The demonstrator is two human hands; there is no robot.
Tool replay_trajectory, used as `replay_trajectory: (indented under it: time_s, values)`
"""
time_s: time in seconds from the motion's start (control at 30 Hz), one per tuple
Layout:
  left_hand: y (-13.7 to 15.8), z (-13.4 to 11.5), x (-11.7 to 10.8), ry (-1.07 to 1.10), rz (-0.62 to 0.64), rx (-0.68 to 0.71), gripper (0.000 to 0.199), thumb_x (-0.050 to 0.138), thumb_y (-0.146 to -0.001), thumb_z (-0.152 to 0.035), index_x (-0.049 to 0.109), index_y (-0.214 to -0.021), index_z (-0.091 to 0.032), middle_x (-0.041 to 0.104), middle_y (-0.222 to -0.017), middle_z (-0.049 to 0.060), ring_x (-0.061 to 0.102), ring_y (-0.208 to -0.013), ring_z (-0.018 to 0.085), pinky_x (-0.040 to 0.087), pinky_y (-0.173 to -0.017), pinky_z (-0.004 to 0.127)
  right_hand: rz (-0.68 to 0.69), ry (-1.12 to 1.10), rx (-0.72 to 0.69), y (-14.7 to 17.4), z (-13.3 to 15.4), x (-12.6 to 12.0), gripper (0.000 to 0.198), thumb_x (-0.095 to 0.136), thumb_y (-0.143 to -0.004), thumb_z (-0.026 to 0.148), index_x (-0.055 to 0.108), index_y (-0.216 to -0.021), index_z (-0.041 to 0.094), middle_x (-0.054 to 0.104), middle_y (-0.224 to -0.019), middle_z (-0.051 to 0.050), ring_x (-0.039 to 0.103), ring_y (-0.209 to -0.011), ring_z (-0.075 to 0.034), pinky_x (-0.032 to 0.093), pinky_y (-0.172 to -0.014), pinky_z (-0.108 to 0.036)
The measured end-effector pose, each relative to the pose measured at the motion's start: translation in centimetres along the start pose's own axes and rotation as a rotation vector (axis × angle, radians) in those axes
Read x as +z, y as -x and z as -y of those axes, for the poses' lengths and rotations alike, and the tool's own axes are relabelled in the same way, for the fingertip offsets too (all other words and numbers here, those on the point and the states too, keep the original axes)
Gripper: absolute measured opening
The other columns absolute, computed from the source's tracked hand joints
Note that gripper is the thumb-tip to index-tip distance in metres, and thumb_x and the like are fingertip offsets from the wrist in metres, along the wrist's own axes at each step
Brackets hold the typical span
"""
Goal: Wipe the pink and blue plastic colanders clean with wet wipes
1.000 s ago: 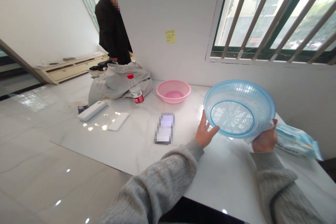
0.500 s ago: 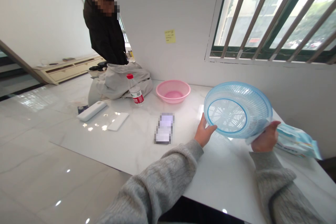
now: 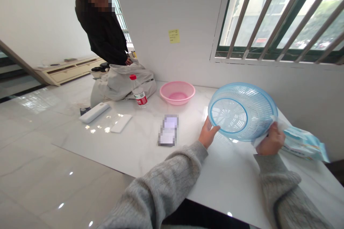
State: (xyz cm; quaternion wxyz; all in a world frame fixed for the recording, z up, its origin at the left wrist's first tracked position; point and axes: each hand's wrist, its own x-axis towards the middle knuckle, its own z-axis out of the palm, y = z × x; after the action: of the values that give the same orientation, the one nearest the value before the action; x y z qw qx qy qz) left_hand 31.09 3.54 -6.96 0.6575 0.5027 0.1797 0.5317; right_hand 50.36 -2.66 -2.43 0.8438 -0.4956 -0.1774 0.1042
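A blue plastic colander basket (image 3: 258, 109) is held tilted above the right part of the white table (image 3: 215, 182), its slotted base turned towards me. My left hand (image 3: 208, 134) grips its lower left rim, the thumb on the near side. At the lower right rim, my right hand (image 3: 271, 140) is closed around a white wipe (image 3: 259, 139) and presses it to the basket's side. Just behind the right hand lies a light-blue pack of wipes (image 3: 305, 144).
A pink basket (image 3: 177, 100), a phone (image 3: 168, 130), a red-capped bottle (image 3: 139, 94), a white flat piece (image 3: 120, 123) and a long white case (image 3: 94, 112) are on the table. Grey cloth (image 3: 120, 82) lies at the back left, near a standing person (image 3: 100, 25). A barred window (image 3: 282, 18) is at right.
My right hand has turned and moved slightly up along the basket's rim with the wipe. The basket has shifted and tilted slightly left. The person behind has leaned left, one hand now showing.
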Motion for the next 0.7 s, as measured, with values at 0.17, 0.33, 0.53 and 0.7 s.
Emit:
replay_trajectory:
  time_s: [0.17,0.33,0.53,0.7]
  values:
    - [0.1,-0.1,0.0,-0.024,0.002,0.013,0.08,0.077,-0.082,-0.039,0.045,-0.154,-0.023,0.052,-0.157,0.01,0.044,-0.148,0.033,0.029,-0.126,0.051,0.004,0.05,-0.086,-0.2,-0.7,0.1,0.051,0.069,-0.083,0.066,0.063,-0.071,0.017,0.054,-0.068,0.003,0.054,-0.066,-0.013,0.054,-0.071,-0.031]
    - [0.4,-0.5,0.1,-0.082,0.022,0.054,0.081,0.076,-0.084,-0.038,0.042,-0.156,-0.027,0.05,-0.158,0.008,0.04,-0.151,0.033,0.026,-0.127,0.052,-0.03,0.041,-0.073,-0.2,-0.7,0.3,0.054,0.07,-0.08,0.071,0.069,-0.082,0.017,0.064,-0.078,0.0,0.062,-0.075,-0.017,0.058,-0.081,-0.037]
    - [0.7,-1.6,0.5,-0.099,-0.017,-0.052,0.099,0.081,-0.08,-0.043,0.029,-0.163,-0.031,0.033,-0.17,0.009,0.03,-0.155,0.039,0.032,-0.122,0.059,-0.049,0.038,-0.008,-0.3,-0.9,0.2,0.047,0.063,-0.089,0.064,0.069,-0.087,0.017,0.065,-0.085,0.0,0.065,-0.078,-0.016,0.058,-0.082,-0.033]
    - [1.0,-1.8,0.5,-0.117,-0.023,-0.084,0.103,0.083,-0.079,-0.044,0.026,-0.164,-0.035,0.025,-0.173,0.008,0.027,-0.156,0.041,0.034,-0.121,0.061,-0.055,0.013,0.0,-0.8,-0.9,0.0,0.036,0.055,-0.098,0.052,0.069,-0.087,0.02,0.067,-0.086,-0.001,0.065,-0.081,-0.017,0.058,-0.087,-0.035]
